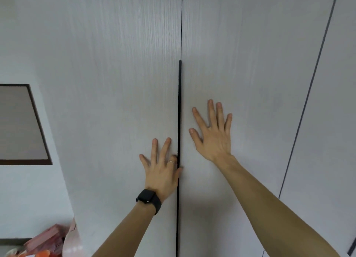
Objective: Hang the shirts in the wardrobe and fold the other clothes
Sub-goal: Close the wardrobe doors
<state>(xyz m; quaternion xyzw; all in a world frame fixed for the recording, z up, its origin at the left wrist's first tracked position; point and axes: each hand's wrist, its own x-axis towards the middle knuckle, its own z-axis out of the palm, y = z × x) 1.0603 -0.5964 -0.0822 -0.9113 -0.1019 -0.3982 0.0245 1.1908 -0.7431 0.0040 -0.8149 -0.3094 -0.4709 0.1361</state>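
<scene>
Both hands flat on the wardrobe [115, 83] doors: L hand [161, 168] spread by the black centre strip [179, 112], R hand [213, 133] spread higher up.

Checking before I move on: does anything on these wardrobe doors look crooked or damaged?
Nothing stands out. The wardrobe doors meet evenly along the straight black handle strip, no cracks showing; the left hand and right hand lie flat on them.

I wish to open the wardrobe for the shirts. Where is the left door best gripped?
Hook fingertips behind the black strip running down its inner edge, coming from the middle seam. The door is flat with no knob; the left hand lies beside that strip.
</scene>
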